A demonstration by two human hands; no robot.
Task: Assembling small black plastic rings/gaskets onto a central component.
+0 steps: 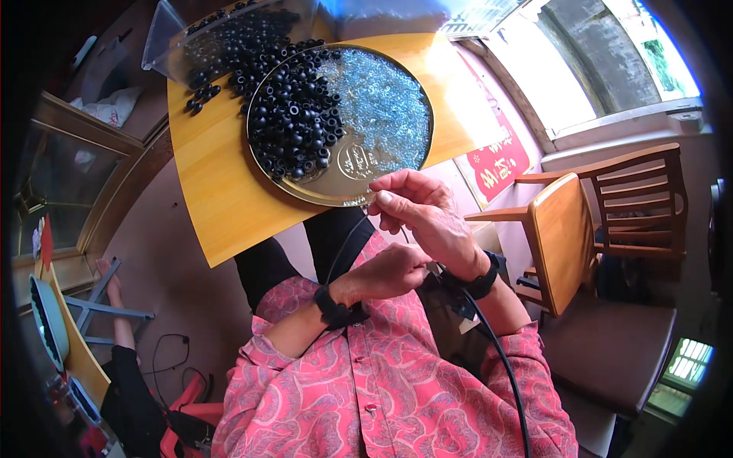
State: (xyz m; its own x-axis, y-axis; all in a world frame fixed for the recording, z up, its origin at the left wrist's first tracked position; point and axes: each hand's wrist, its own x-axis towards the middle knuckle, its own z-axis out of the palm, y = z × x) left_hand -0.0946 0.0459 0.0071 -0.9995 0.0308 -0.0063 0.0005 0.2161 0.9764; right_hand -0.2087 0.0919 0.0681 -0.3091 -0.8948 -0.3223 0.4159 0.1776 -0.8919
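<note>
My right hand (427,217) is raised by the near rim of a round metal tray (305,200). Its thumb and forefinger are pinched together, and whatever sits between their tips is too small to make out. Lower and closer to my body, my left hand (393,271) is curled closed near my right wrist; its contents are hidden. On the tray, black round beads with holes (294,130) lie heaped at the left. Small clear-blue beads (385,107) are spread over the right part. Bare tray with embossed marks shows at the front.
The yellow wooden table (217,217) also bears a clear plastic bin (164,42) of black beads, with some spilled beside it. A wooden chair (569,244) stands at right. Black cables (500,343) run from my wristbands. Another person's leg (122,328) shows at far left.
</note>
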